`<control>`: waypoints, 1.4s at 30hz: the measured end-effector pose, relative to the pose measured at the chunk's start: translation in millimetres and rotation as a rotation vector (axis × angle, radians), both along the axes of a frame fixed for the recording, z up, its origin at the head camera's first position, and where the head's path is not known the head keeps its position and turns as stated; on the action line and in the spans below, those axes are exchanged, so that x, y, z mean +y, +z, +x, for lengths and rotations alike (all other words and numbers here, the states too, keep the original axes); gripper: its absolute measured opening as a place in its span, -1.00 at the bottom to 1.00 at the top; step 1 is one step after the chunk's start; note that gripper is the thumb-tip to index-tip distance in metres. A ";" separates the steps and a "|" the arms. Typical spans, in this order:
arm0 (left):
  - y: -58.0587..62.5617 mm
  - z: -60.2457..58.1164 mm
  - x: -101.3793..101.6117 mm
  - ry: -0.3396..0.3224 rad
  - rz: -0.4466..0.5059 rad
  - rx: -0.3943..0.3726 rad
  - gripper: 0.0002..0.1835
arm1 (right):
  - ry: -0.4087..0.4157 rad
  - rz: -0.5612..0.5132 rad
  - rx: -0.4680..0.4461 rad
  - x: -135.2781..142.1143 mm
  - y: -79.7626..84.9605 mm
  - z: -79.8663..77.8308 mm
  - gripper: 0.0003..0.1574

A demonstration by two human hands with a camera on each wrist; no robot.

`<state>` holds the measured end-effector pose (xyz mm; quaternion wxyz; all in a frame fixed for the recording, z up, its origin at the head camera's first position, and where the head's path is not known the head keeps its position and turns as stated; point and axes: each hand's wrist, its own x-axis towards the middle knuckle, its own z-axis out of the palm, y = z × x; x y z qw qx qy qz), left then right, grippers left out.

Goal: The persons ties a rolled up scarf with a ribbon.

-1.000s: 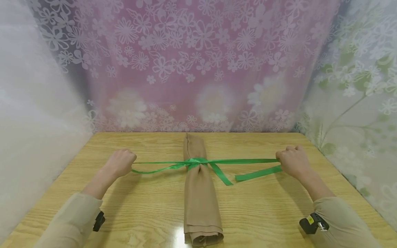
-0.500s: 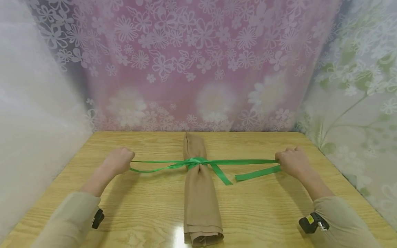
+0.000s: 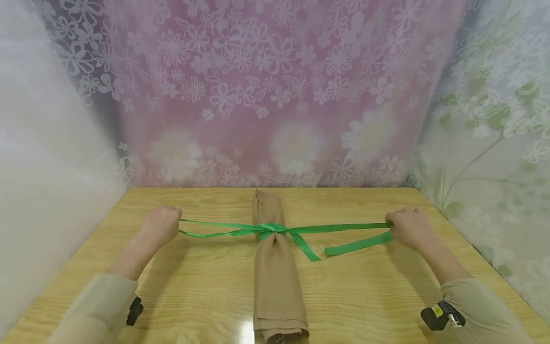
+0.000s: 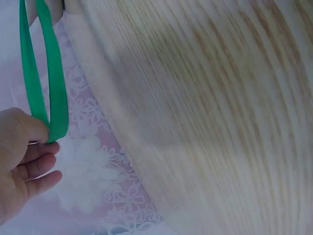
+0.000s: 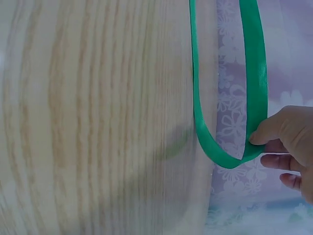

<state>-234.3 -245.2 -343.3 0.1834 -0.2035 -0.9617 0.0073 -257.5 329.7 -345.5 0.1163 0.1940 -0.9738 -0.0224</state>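
Note:
A rolled tan cloth (image 3: 279, 282) lies lengthwise on the wooden table, cinched near its far end by a green ribbon (image 3: 335, 229) with a knot on top. My left hand (image 3: 162, 225) pinches a folded loop of the ribbon between thumb and index finger, as the left wrist view shows; two strands run from it to the knot. On the other side my right hand (image 3: 410, 227) pinches the ribbon, stretched nearly straight from the knot, while its cut end hangs back toward the middle. Another short tail slants down from the knot on the right.
The light wooden table (image 3: 206, 296) extends under both forearms. A pink floral curtain (image 3: 275, 95) hangs behind its far edge, with pale sheets at left and right. Black wrist cameras sit on both sleeves (image 3: 481, 306).
My left hand has drawn slightly left and my right hand slightly right, both still gripping the ribbon. The view has tilted a little, shifting the table lower. The cloth roll stays in place.

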 end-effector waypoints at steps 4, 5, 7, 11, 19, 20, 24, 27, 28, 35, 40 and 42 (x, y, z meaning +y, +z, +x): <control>-3.1 -2.9 -3.0 -0.001 0.013 0.141 -0.85 | -0.041 -0.043 0.000 3.9 -0.1 -0.4 -0.75; -3.6 -3.6 -3.5 0.003 0.016 0.168 -0.85 | -0.050 -0.048 0.002 5.5 -0.5 -0.3 -0.75; -4.0 -4.6 -4.4 0.028 0.038 0.205 -0.83 | -0.066 -0.061 -0.001 9.4 -1.4 -0.5 -0.76; -2.3 -5.0 -6.0 0.091 0.078 0.299 -0.73 | -0.085 -0.086 0.004 18.4 -2.2 0.4 -0.76; 1.1 -0.8 -16.3 0.171 0.125 0.386 -0.52 | -0.142 -0.118 -0.006 37.1 6.1 4.1 -0.76; 2.0 -0.3 -18.1 0.179 0.132 0.377 -0.53 | -0.152 -0.121 -0.012 39.8 7.6 4.7 -0.77; 7.1 1.8 -26.9 0.190 0.131 0.357 -0.53 | -0.186 -0.093 0.029 48.9 11.5 8.6 -0.75; 10.6 3.0 -34.2 0.202 0.118 0.361 -0.53 | -0.197 -0.093 0.082 53.0 12.3 10.9 -0.73; 11.5 3.5 -36.6 0.212 0.117 0.358 -0.54 | -0.201 -0.098 0.096 54.3 12.1 11.1 -0.73; 13.6 8.1 -51.2 0.280 0.127 0.256 -0.58 | -0.246 -0.117 0.137 61.4 12.2 12.4 -0.73; 16.0 13.2 -62.9 0.260 0.113 0.243 -0.57 | -0.272 -0.110 0.117 67.2 16.3 14.6 -0.74; 17.8 15.2 -68.9 0.261 0.107 0.217 -0.58 | -0.283 -0.113 0.108 69.8 18.1 15.3 -0.74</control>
